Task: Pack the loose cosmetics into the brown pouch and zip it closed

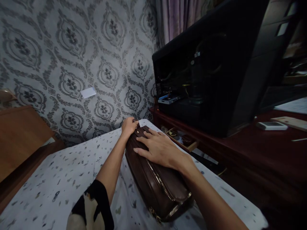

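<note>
A dark brown leather bag (158,185) with gold zips lies lengthwise on a bed covered by a white patterned sheet (59,182). My left hand (129,126) is closed around the bag's far end, near a small gold fitting. My right hand (158,147) lies flat on top of the bag, fingers stretched out and pressing on the leather. Both forearms reach forward over the bed.
A dark red wooden desk (240,150) stands right of the bed, carrying a black open computer case (203,76) and a white device (271,126). An open drawer (182,139) holds small items. Patterned wallpaper is behind; a wooden headboard (19,137) stands at left.
</note>
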`<state>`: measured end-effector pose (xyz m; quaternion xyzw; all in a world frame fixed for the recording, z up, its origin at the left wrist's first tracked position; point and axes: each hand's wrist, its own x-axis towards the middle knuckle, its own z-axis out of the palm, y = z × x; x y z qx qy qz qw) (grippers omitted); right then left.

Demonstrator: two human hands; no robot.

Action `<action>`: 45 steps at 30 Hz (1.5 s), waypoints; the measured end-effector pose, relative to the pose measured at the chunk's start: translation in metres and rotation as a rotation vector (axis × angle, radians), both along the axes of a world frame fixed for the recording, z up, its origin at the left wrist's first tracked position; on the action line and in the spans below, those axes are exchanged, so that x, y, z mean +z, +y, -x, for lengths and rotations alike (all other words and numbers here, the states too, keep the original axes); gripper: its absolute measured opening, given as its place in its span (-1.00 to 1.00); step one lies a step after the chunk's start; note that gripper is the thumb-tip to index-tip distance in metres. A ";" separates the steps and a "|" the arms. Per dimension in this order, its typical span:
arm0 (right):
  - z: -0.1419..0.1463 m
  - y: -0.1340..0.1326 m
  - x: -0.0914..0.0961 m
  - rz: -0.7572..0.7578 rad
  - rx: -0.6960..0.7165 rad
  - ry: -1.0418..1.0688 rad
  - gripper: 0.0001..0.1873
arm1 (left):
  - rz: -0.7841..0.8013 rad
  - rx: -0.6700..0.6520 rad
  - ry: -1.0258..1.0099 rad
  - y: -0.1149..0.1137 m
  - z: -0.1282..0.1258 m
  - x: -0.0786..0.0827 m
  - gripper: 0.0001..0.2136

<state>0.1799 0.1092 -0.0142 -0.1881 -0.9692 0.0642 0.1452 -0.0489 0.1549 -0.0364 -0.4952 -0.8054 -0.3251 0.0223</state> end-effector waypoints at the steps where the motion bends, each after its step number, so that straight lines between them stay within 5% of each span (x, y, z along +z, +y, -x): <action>1: 0.000 0.000 0.000 -0.003 -0.001 0.000 -0.36 | 0.000 -0.002 -0.016 -0.001 0.000 0.001 -0.67; 15: 0.000 0.000 -0.001 -0.031 -0.007 -0.024 -0.39 | -0.192 -0.140 -0.246 -0.009 0.006 -0.003 -0.69; 29: -0.003 0.001 -0.001 -0.014 0.001 -0.007 -0.39 | -0.101 -0.179 -0.247 0.005 0.016 -0.015 -0.66; 37: -0.001 0.000 -0.002 -0.028 -0.013 -0.025 -0.38 | -0.149 -0.207 -0.174 -0.009 0.005 -0.005 -0.82; 45: -0.002 -0.001 0.000 -0.051 -0.008 -0.030 -0.36 | -0.248 -0.352 -0.171 -0.023 -0.011 0.008 -0.77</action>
